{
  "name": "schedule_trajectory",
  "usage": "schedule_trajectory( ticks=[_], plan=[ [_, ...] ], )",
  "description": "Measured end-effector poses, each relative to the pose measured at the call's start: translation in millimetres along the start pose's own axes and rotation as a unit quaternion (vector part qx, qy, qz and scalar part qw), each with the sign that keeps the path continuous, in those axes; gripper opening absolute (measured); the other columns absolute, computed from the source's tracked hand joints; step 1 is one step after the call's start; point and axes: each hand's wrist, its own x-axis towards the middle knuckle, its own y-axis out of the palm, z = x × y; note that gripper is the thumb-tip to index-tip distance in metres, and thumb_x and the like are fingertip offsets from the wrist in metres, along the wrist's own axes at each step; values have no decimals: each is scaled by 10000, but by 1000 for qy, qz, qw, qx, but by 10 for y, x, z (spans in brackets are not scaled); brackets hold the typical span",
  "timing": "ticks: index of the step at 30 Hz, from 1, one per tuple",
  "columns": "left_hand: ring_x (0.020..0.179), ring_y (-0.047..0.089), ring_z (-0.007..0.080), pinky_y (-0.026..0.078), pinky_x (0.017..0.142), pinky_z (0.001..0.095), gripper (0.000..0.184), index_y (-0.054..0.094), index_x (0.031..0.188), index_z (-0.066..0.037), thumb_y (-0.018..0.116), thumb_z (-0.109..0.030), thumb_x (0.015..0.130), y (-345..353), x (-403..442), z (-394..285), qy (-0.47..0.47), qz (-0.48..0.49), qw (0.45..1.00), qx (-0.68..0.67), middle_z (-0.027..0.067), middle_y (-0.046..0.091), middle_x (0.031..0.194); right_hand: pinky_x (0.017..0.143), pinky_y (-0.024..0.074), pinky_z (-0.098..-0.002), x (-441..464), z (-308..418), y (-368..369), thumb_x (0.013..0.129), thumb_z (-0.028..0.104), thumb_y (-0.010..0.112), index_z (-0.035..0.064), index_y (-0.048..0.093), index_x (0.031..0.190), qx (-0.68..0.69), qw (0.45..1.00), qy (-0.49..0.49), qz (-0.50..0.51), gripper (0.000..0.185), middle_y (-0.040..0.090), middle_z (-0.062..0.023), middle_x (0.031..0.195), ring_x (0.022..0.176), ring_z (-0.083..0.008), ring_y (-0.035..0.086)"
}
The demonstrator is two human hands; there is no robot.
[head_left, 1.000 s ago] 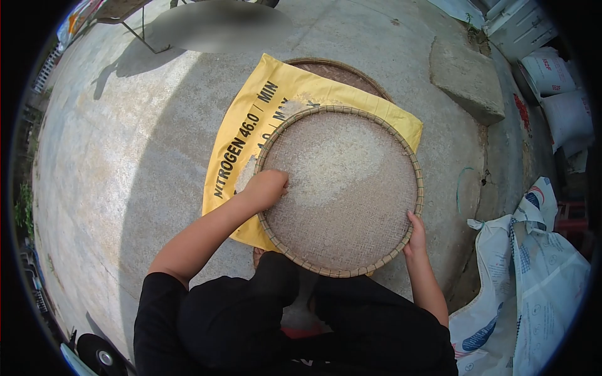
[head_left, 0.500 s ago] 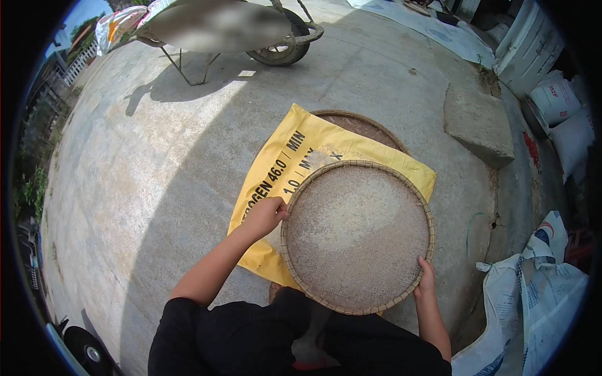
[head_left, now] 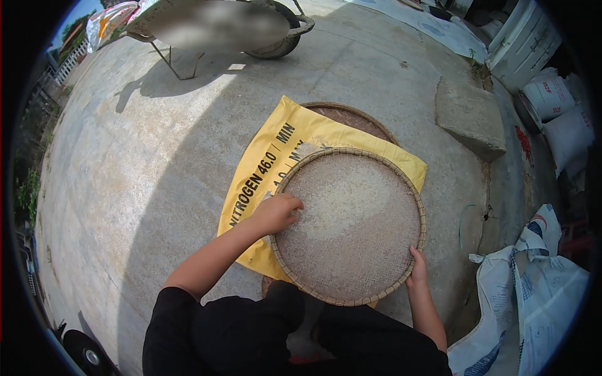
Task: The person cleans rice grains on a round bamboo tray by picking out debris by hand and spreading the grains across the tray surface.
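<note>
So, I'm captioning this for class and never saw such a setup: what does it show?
There is no machine: these are a person's bare hands, seen by one camera worn on the head, looking forward and down. The right hand holds a round woven tray by its rim; pale grains lie spread across it. The left hand curls over the opposite side; its exact hold is unclear. Showing beyond the tray, a yellow sack with black print partly covers a second round tray on the concrete floor. A wheelbarrow stands farther off.
</note>
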Motion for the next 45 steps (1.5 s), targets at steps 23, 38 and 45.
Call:
schedule_trajectory(
  ticks=[23,38,45],
  plan=[
    [785,580,283,456,681,387,78,587,786,-60,598,-112,729,291,77,160,18,102,994,44,99,590,783,921,397,-386,-3,21,67,828,152,520,-50,378,1233,-3,1000,11,10,474,494,-179,1189,1070,-290,505],
    [834,582,226,483,718,337,262,607,957,-76,678,-137,712,-153,-259,244,-101,-51,992,-61,77,602,900,912,408,-384,-7,28,19,835,147,514,-64,387,1219,-8,1000,10,9,456,501,-182,1182,1064,-288,511],
    [923,542,271,458,775,371,303,595,949,-74,689,-126,665,92,-77,4,15,83,993,87,84,565,887,902,417,-380,-21,73,111,836,146,507,-60,390,1220,-1,1000,10,13,451,510,-182,1171,1048,-287,524]
  ],
)
